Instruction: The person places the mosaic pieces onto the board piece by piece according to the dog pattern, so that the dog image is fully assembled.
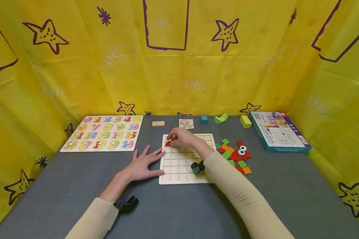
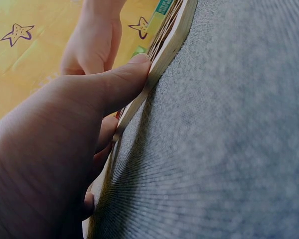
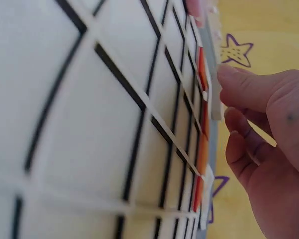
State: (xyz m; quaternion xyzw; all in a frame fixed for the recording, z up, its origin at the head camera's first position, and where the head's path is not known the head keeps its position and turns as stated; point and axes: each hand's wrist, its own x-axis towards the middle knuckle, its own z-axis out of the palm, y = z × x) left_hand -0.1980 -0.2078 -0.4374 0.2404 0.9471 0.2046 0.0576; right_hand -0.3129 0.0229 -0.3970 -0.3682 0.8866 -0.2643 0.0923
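Note:
A pale wooden grid board [image 1: 175, 162] lies flat in the middle of the table. My left hand [image 1: 141, 167] is spread at its left side; in the left wrist view the thumb [image 2: 124, 82] rests against the board's edge [image 2: 167, 57]. Over the far left corner of the grid hovers my right hand [image 1: 182, 137], close to a red tile [image 1: 167, 144] set in a cell. From the right wrist, the right hand [image 3: 276, 129] has bent fingers, with no piece visible between thumb and fingertips. An orange tile [image 3: 203, 149] sits in that far row too.
Loose red, green and orange tiles [image 1: 235, 158] and white eye-like rings [image 1: 241, 152] lie right of the board. Behind it are a picture card [image 1: 186, 123], wooden block [image 1: 158, 124], teal cube [image 1: 204, 119] and yellow block [image 1: 245, 121]. A number puzzle [image 1: 103, 132] and box [image 1: 279, 131] flank them.

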